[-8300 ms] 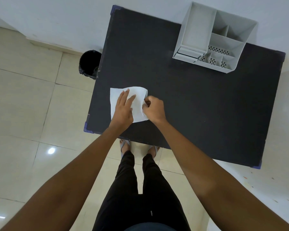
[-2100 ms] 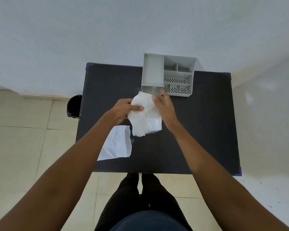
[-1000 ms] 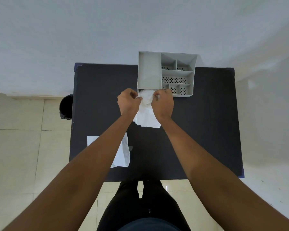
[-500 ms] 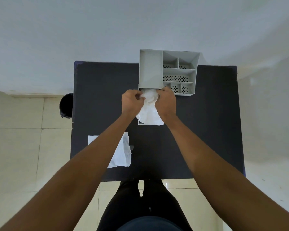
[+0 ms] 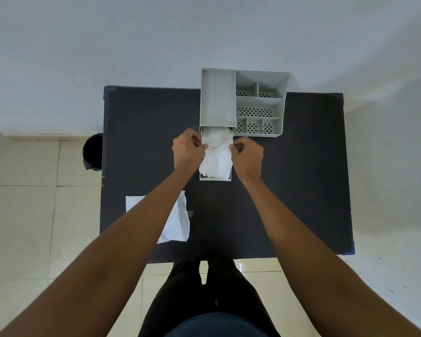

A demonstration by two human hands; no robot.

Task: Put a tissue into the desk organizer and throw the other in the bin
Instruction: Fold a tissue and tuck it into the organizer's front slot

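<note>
Left hand (image 5: 188, 149) and right hand (image 5: 247, 156) pinching crumpled white tissue (image 5: 216, 155) (bunched, puffy), in organizer drawer (image 5: 215, 178).

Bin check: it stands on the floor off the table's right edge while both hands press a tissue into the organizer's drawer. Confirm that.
Wrong side. In the head view the bin stands on the floor off the table's left edge. The rest holds.

Flat tissue (image 5: 178, 222) half hidden under left forearm; bin (image 5: 93, 152) partly behind table (image 5: 289, 190) edge.
</note>
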